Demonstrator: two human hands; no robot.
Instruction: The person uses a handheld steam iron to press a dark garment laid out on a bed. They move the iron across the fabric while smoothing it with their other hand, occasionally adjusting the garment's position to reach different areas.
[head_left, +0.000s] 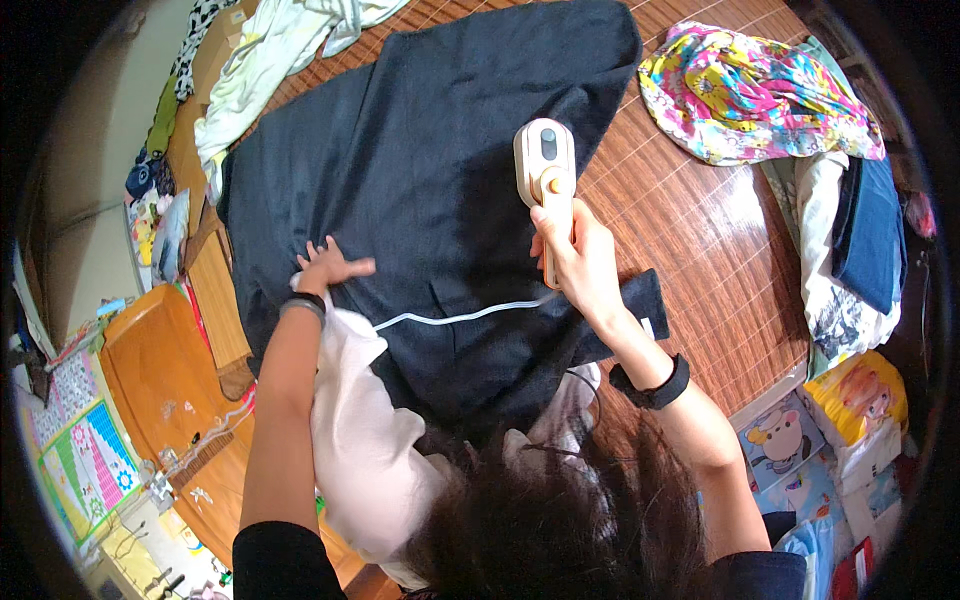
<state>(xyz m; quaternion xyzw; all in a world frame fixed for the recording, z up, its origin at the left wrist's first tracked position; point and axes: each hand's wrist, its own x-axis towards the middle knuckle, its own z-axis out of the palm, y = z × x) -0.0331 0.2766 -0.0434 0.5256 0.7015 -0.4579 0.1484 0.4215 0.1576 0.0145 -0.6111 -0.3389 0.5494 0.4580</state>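
Two hands are at work over a dark navy garment (440, 170) spread flat on a bamboo-slat mat (700, 230). We note the mat carries everything here; the garment covers its middle and reaches toward the far edge.

Right hand (580, 265): fingers clamped around the handle of a cream handheld steam iron (546, 175). The iron's head rests on the garment near its right edge. A white cord (460, 315) runs from the handle leftward across the dark cloth.

Left hand (328, 265): fingers spread apart, pressed flat on the garment at its near left part, holding nothing. A dark band sits at each wrist.

A white cloth (360, 430) lies under the garment's near edge, below the left forearm.

Surroundings: a bright floral cloth (750, 95) lies crumpled at the mat's far right corner, apart from the garment. A pale yellow-white cloth (260, 70) lies bunched at the far left corner, just beside the garment's left edge. Folded blue cloth (870, 230) sits at the right edge. Our own dark hair fills the lower middle of the view.
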